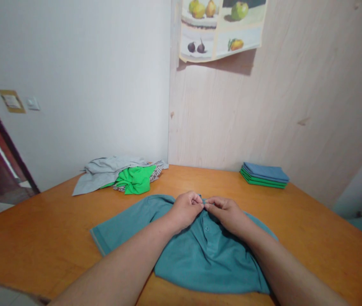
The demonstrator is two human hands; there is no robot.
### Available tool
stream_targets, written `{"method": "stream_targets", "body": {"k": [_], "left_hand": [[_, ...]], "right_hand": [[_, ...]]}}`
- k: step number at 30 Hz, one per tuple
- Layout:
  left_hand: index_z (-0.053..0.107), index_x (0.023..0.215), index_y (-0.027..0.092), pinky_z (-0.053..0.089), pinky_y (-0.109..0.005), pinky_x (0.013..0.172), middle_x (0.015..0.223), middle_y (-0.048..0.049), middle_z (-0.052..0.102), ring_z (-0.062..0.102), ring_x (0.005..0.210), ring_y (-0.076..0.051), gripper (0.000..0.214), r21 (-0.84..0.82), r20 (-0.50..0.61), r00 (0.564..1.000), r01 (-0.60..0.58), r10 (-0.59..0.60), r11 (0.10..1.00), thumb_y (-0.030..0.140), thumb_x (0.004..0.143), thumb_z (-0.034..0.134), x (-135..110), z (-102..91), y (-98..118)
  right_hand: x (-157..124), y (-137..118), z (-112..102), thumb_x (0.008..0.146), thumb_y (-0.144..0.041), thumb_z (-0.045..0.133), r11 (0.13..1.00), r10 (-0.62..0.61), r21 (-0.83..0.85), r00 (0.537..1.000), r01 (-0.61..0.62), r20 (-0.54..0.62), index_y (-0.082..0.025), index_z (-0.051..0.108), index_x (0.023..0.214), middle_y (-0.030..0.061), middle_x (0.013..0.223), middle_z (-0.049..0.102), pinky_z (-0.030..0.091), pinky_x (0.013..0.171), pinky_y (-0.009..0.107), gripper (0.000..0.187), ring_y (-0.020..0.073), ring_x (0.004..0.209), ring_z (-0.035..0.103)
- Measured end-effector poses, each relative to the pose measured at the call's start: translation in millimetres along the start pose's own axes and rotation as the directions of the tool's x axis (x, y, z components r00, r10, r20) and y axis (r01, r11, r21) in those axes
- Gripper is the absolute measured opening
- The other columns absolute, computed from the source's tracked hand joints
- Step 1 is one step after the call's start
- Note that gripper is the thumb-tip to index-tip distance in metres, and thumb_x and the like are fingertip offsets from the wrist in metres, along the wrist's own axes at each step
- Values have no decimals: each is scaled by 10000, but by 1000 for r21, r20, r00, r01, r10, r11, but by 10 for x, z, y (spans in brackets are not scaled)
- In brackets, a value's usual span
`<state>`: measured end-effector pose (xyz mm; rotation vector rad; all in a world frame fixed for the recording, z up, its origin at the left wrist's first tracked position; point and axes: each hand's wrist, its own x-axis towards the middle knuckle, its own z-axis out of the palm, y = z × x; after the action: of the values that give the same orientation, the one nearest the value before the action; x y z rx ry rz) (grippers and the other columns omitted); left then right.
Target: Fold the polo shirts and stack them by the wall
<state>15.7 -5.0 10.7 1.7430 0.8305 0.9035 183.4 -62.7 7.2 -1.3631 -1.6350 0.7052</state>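
A teal short-sleeved shirt with a buttoned placket lies spread on the table in front of me. At its neck end, my left hand pinches the fabric between thumb and fingers. Close beside it, my right hand pinches the same part of the shirt, and the two thumbs nearly meet. A round button shows on the placket just below my fingers. Whatever small piece sits between the fingertips is mostly hidden. The left sleeve of the shirt stretches out past my left forearm.
The orange-brown wooden table meets the walls behind. A loose heap with a grey garment and a bright green cloth lies back left. A stack of folded blue and green clothes stands back right. A fruit poster hangs above.
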Motion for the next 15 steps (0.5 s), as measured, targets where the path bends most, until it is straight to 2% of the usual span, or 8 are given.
{"method": "stream_targets", "body": {"k": [3,5,8,11,15], "left_hand": [[598,732,155,345,-210,591,655,40,533,461,615,-98,53,9,-12,1000,8,-8,1000,153,784,584,16,23,-22],[579,730,161,344,-212,578,638,45,524,465,604,-100,68,-17,-33,999,25,-26,1000,157,798,576,32,27,-34],[560,746,164,354,-209,566,628,45,536,489,584,-97,65,-77,-42,996,73,-76,994,129,801,561,55,31,-32],[552,773,160,386,-202,577,670,25,590,533,584,-88,67,-144,-47,992,111,-119,983,106,812,545,66,46,-8],[552,796,159,415,-194,580,671,17,613,560,563,-79,59,-216,-60,985,143,-159,966,111,830,554,72,71,23]], "right_hand": [[-37,-15,-92,846,-414,613,998,49,-48,996,-46,72,-186,696,1061,-2,762,657,429,603,246,324,140,667,564],[-69,-40,-185,790,-311,655,994,53,-101,992,-41,111,-192,661,1128,4,842,677,447,642,248,358,149,731,587],[-100,-65,-332,697,-153,622,975,23,-222,990,9,140,-189,674,994,17,913,685,457,727,263,305,168,832,599],[-99,-44,-445,646,-104,552,950,29,-313,992,12,125,-186,672,814,8,798,664,437,675,259,223,162,754,578],[-81,-3,-517,742,-208,570,978,44,-205,997,-30,64,-183,693,785,12,717,655,433,613,262,133,159,667,568]]}}
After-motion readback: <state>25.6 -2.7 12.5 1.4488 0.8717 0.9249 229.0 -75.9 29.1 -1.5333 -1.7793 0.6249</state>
